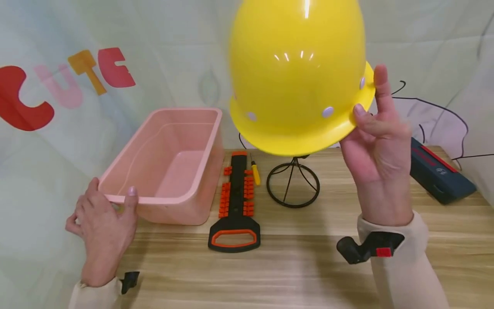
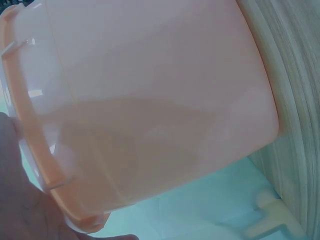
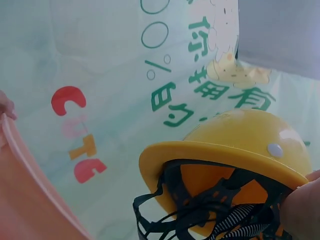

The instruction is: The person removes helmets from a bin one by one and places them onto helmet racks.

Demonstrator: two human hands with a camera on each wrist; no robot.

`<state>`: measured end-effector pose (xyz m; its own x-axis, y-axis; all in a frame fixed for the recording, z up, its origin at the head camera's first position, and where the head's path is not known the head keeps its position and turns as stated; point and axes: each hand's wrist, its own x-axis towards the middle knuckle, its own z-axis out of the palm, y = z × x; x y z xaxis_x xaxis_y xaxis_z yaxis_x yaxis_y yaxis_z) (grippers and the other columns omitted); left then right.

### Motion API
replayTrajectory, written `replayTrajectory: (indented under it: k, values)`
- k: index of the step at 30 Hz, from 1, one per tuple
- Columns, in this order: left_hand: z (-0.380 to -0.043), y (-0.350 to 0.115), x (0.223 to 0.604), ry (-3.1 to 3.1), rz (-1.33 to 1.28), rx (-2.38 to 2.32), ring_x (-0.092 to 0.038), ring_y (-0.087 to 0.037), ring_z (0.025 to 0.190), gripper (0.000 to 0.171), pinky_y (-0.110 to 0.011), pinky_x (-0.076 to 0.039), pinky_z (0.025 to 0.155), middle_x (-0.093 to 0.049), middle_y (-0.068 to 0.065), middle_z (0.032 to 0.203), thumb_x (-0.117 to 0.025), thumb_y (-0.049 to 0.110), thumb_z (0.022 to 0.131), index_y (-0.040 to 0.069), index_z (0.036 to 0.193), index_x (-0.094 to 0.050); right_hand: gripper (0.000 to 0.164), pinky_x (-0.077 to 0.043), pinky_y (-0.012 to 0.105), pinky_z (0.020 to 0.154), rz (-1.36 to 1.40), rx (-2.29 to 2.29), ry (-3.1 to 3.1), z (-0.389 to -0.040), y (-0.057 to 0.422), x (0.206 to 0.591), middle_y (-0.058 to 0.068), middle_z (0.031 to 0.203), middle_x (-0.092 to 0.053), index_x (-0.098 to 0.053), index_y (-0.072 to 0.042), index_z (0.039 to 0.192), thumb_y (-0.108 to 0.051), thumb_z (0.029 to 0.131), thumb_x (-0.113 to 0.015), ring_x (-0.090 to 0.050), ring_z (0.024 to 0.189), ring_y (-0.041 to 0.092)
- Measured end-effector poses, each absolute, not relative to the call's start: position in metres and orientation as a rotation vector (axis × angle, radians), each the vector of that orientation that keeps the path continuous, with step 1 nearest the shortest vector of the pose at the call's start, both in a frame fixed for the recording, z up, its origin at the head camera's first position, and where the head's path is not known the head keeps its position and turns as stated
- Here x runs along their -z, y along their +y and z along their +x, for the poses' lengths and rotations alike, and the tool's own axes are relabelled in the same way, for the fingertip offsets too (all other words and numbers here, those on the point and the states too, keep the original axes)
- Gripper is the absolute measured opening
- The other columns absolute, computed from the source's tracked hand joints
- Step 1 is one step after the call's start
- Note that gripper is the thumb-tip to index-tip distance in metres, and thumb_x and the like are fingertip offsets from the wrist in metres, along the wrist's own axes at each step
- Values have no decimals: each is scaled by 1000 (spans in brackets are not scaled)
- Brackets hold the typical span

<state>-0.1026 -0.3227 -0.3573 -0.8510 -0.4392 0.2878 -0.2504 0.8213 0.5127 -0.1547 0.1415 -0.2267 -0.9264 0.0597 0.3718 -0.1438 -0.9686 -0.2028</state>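
A yellow hard hat (image 1: pixel 297 86) is held up above the table, its brim gripped at the right side by my right hand (image 1: pixel 380 137). That hand's thumb lies on the brim, with one finger pointing up. In the right wrist view the black harness straps (image 3: pixel 200 210) hang out of the shell. On the left, a deep pink plastic bin (image 1: pixel 208 180) stands on the table, and nothing shows inside it. My left hand (image 1: pixel 106 223) grips its near left corner, thumb over the rim. The left wrist view shows the bin's outer wall (image 2: pixel 160 90) close up.
Right of the bin lies a black rack (image 1: pixel 237 184) with orange clips and a loop handle. Beside it is a yellow screwdriver (image 1: pixel 256 172). Below the hat stands a black wire stand (image 1: pixel 293 206). A dark blue box (image 1: pixel 441 171) lies at right. A printed curtain (image 1: pixel 173 64) hangs behind.
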Motion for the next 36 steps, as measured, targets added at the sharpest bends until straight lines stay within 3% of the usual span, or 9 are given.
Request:
replayTrajectory:
  k: [7,13,20,24,29,36]
  values:
    - [-103,-324,357,-2626,536,656,-22,-63,152,94,-77,-3,115,-29,-45,159,-39,62,106,4,171,-5,58,-56,44,113,389,-3047,-262,-160,152,256,14,142,-60,-63,-4,134,30,94,-38,-61,139,33]
    - [-102,-327,355,-2637,550,643,-23,-63,150,94,-77,-4,115,-29,-45,159,-38,62,106,3,171,-4,58,-56,44,112,344,-3073,-218,-161,155,278,12,146,-59,-62,-4,131,31,93,-37,-59,139,33]
    - [-99,-330,354,-2644,579,643,-20,-64,152,94,-78,-2,115,-26,-46,160,-37,61,106,2,171,-2,63,-51,42,118,250,-3089,-378,-164,159,290,9,158,-54,-57,-8,140,32,94,-40,-56,145,30]
    - [-99,-329,354,-2641,566,651,-21,-64,151,95,-77,-2,115,-27,-46,159,-37,63,105,2,170,-3,63,-60,40,105,302,-3014,-684,-164,165,294,13,151,-59,-50,-8,146,30,96,-44,-67,133,30]
    - [-99,-328,354,-2636,574,647,-22,-65,149,96,-77,-2,115,-28,-46,158,-36,64,105,2,170,-3,58,-65,33,93,300,-2847,-1119,-164,173,294,15,130,-75,-46,-10,146,20,98,-56,-77,112,26]
    - [-98,-328,354,-2626,568,653,-24,-65,148,96,-77,-3,114,-30,-46,156,-37,64,105,2,170,-5,60,-65,30,90,210,-2794,-1263,-163,179,295,12,123,-81,-44,-11,150,12,99,-63,-81,105,23]
